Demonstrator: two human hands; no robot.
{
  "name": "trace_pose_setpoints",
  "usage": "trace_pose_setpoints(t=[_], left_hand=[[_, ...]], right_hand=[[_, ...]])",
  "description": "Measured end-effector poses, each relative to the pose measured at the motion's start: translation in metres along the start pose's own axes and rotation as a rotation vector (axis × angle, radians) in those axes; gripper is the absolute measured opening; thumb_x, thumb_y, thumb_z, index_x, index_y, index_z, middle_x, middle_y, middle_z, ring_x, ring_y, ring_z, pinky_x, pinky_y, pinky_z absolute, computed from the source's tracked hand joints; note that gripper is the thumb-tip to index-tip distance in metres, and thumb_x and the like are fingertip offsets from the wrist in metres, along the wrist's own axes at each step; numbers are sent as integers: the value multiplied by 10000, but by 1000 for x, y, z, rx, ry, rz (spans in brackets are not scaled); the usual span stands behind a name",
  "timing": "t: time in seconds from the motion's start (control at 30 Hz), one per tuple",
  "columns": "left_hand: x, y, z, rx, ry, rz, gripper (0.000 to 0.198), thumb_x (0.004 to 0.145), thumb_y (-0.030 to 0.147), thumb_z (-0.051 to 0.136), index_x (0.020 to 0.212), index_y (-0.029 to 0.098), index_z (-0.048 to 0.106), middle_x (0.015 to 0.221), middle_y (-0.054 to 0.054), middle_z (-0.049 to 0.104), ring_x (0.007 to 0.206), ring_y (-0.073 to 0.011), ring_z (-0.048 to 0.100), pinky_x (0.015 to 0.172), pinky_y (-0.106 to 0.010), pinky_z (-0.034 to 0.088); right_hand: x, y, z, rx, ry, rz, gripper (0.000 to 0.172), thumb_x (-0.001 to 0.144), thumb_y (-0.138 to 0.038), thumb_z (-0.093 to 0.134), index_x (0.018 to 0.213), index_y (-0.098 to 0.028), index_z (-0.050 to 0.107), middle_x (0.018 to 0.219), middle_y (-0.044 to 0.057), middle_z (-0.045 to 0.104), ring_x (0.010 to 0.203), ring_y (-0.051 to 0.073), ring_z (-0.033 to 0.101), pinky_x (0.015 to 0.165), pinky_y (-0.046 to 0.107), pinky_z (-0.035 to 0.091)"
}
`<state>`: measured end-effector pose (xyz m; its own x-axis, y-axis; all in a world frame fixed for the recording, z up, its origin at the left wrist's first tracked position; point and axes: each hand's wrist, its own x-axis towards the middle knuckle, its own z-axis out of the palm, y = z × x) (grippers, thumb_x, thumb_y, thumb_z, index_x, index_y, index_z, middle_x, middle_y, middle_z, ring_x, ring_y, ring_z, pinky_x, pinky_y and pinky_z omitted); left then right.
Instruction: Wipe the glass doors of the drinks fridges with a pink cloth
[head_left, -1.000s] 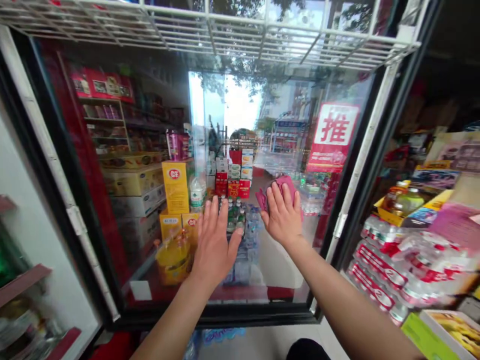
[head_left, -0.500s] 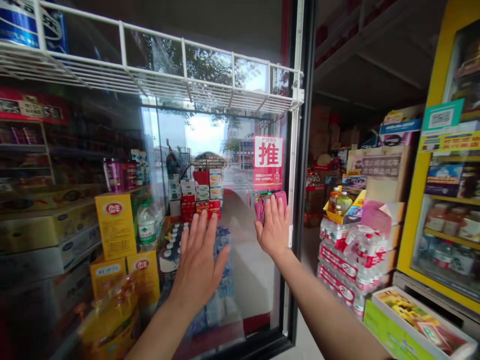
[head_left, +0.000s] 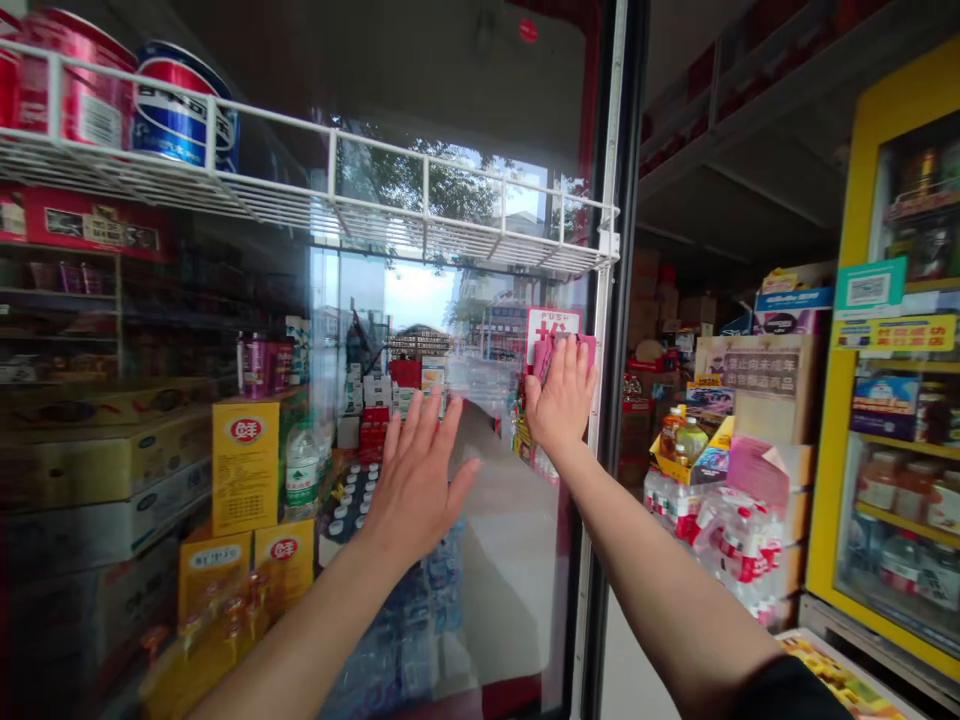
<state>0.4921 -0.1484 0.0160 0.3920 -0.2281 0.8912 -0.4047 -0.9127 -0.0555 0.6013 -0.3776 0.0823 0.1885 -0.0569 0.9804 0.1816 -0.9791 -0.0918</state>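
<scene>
A tall glass door [head_left: 510,540] with a black frame [head_left: 634,210] fills the left and middle of the view. My right hand [head_left: 559,405] lies on a folded pink cloth [head_left: 541,358] and presses it to the glass near the right edge. Cloth and fingers cover the lower part of a red-and-white PUSH sticker [head_left: 553,320]. To the left, my left hand [head_left: 421,475] is held up with stretched fingers and nothing in it, palm toward the pane. Whether it touches the glass I cannot tell.
Across the door runs a white wire rack [head_left: 333,165] holding a blue can [head_left: 176,120] and a pink can [head_left: 79,90]. Yellow boxes [head_left: 245,465] show through the glass. At right stand packed bottles [head_left: 739,540] and a yellow-framed cabinet [head_left: 829,480].
My right hand has slid the cloth upward on the glass, from below the PUSH sticker onto it. My left hand is slightly higher in view. The view has tilted up and left, showing more cans.
</scene>
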Motion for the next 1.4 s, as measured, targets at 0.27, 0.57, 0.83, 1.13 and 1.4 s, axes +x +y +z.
trace_pose_setpoints(t=[0.27, 0.57, 0.83, 1.13, 1.4], left_hand=[[1, -44, -23, 51, 44, -79, 736, 1109, 511, 430, 1758, 203, 268, 1856, -156, 226, 1734, -368, 188, 1375, -646, 247], [-19, -83, -49, 78, 61, -151, 729, 1112, 524, 417, 1754, 204, 286, 1854, -156, 234, 1733, -372, 193, 1369, -652, 254], [-43, -119, -70, 111, 67, -226, 731, 1117, 531, 406, 1754, 197, 277, 1859, -150, 216, 1736, -370, 176, 1374, -669, 227], [-67, -152, -96, 158, 85, -284, 730, 1112, 509, 419, 1751, 182, 281, 1850, -172, 243, 1737, -369, 172, 1375, -659, 220], [-82, -186, -123, 235, 88, -337, 729, 1110, 486, 418, 1746, 154, 287, 1847, -181, 243, 1732, -384, 185, 1365, -672, 244]], right_hand=[[9, -43, 6, -12, 64, 54, 827, 1094, -451, 410, 1763, -17, 189, 1819, 273, 254, 1711, 437, 183, 1325, 700, 268], [22, -123, -4, 52, 9, -123, 784, 1100, -437, 402, 1749, -24, 255, 1837, 223, 238, 1712, 420, 180, 1351, 692, 206], [21, -200, -4, 153, -27, -338, 780, 1095, -452, 439, 1750, -59, 284, 1855, 184, 207, 1733, 384, 105, 1380, 667, 109], [19, -287, -8, 239, -39, -474, 770, 1097, -452, 480, 1748, -79, 305, 1864, 145, 198, 1735, 372, 108, 1392, 652, 68], [7, -356, -8, 331, -104, -605, 758, 1113, -445, 471, 1756, -91, 284, 1865, 135, 196, 1738, 361, 105, 1399, 648, 27]])
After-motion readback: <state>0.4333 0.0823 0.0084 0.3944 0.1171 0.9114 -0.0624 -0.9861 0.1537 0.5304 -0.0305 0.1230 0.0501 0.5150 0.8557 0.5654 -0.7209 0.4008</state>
